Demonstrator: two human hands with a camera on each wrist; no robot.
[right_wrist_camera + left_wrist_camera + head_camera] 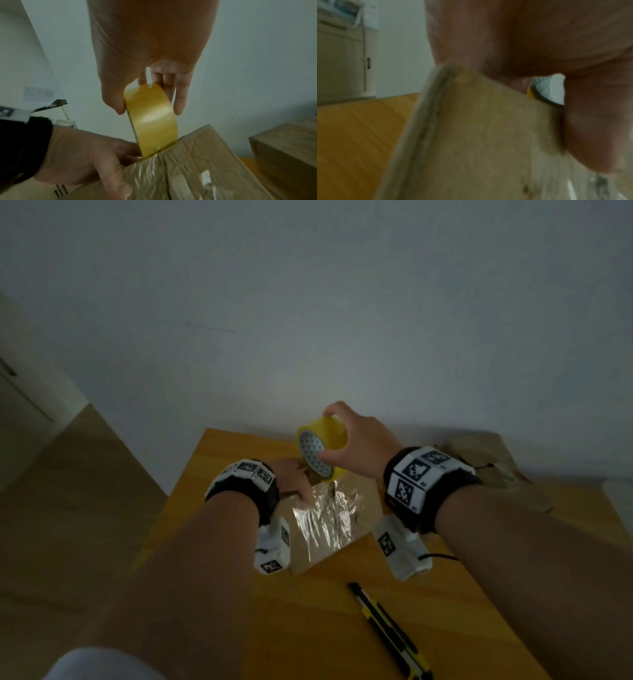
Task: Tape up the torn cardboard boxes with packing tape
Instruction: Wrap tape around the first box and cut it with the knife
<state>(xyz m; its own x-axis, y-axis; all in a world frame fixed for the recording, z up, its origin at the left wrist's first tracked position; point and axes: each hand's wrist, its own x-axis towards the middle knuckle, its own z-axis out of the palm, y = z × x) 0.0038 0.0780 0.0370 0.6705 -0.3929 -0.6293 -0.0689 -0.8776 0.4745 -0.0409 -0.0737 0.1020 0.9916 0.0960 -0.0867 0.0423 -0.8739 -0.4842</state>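
A pale wall fills the upper half of the head view, with a wooden table [239, 594] running across the lower half. At the right edge of that view, against the wall, sit more cardboard boxes [493, 463], rumpled and apparently not yet taped, though the light is too dim to be sure.

In the centre of the frame lies the box being worked on [346, 505]. A wide, wrinkled run of clear tape [329, 522] already shines along its top, over the seam. In the right wrist view that strip leaves the roll near the box's far edge, so this pass looks close to its end but is not cut off.

The left hand [291, 481], left of centre, rests on the box top with its fingers curled over the near-left edge, steadying the box beside the roll. The right hand [356, 440], just above centre, grips the yellow roll of packing tape [320, 450] between thumb and fingers, the roll standing on edge on the box.

At the bottom centre-right, a yellow and black utility knife [388, 631] lies untouched on the table, well apart from both hands. Cutting, smoothing down and the other boxes seem to be left.
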